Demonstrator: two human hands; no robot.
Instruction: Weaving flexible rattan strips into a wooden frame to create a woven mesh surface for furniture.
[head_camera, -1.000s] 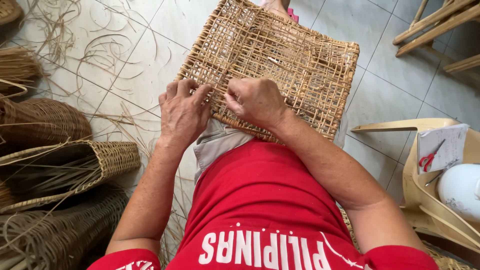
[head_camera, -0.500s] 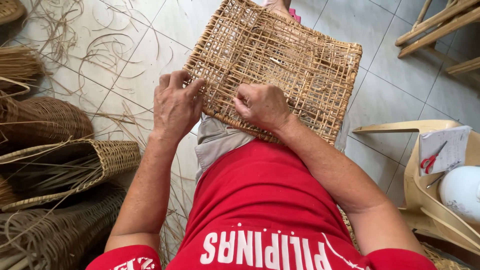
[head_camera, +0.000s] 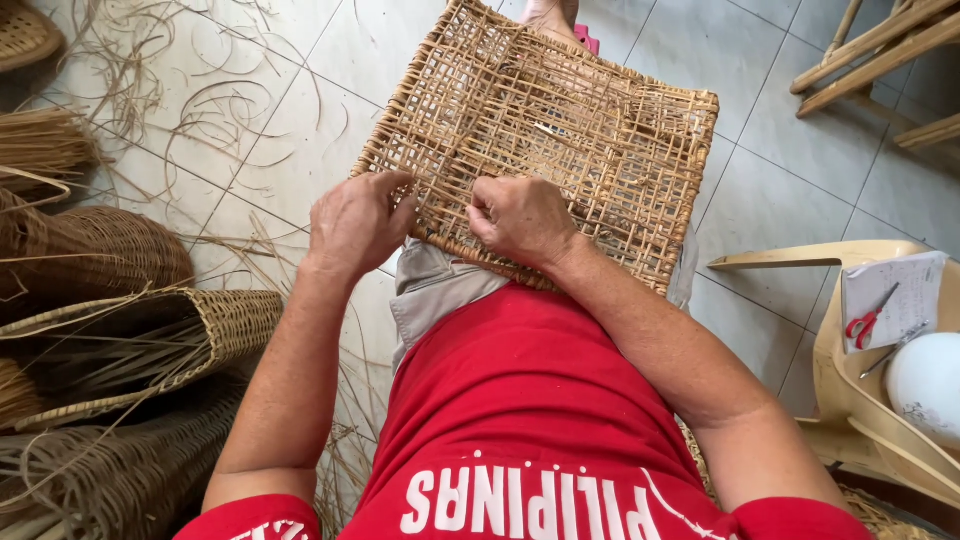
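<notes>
A square woven rattan panel (head_camera: 560, 130) with an open lattice lies tilted across my lap. My left hand (head_camera: 355, 222) grips its near left edge, fingers curled over the rim. My right hand (head_camera: 520, 218) rests on the near middle of the panel, fingers pinched on a strand of the weave. I wear a red shirt and grey shorts.
Several woven baskets (head_camera: 130, 330) and loose rattan strips (head_camera: 200, 110) lie on the tiled floor at left. At right a plastic chair (head_camera: 860, 400) holds red scissors (head_camera: 868, 320), a paper pad and a white round object. Wooden furniture legs (head_camera: 880, 50) stand at the top right.
My left hand has slid left along the panel's near edge. The right hand has stayed near the middle, shifting slightly on the weave.
</notes>
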